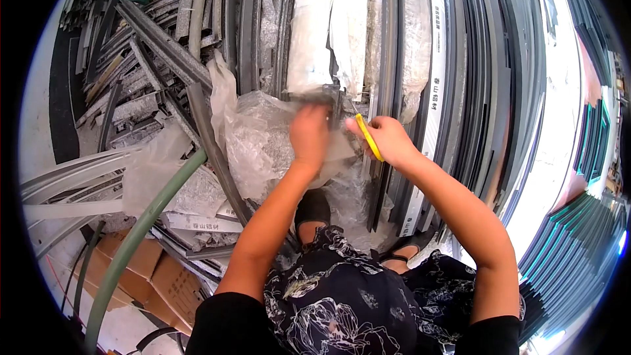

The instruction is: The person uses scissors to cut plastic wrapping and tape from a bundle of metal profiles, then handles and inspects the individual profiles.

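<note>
here, right hand point(389, 141) holding scissors point(369, 137), left hand point(309, 135) blurred

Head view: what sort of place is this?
Probably a workshop or store for metal profiles: long dark profiles ranged side by side, a jumbled heap of shorter pieces at left, and crumpled plastic film.

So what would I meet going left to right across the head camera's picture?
Green tube → left hand → right hand holding a yellow-handled tool → at the hands' height, white printed strip → long dark bars.
</note>
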Demonstrator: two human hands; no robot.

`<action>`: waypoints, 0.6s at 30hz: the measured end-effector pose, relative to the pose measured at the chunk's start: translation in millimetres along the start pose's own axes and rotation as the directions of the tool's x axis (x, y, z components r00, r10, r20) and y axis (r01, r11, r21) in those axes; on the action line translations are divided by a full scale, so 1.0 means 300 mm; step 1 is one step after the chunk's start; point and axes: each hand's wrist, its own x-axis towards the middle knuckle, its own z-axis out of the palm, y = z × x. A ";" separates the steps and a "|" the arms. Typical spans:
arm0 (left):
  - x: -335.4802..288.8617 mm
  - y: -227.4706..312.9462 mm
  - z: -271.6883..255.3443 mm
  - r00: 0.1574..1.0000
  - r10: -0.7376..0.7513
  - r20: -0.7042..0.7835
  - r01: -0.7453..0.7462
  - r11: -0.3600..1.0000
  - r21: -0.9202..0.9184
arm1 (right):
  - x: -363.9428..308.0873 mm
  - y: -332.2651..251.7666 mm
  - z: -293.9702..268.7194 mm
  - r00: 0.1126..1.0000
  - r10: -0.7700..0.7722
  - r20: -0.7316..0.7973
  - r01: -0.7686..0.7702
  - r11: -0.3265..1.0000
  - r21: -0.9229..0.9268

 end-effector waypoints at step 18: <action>0.122 0.221 -0.073 0.980 -0.198 0.000 0.197 0.977 -0.081 | -0.167 0.051 0.100 0.991 0.061 0.122 -0.120 0.817 0.564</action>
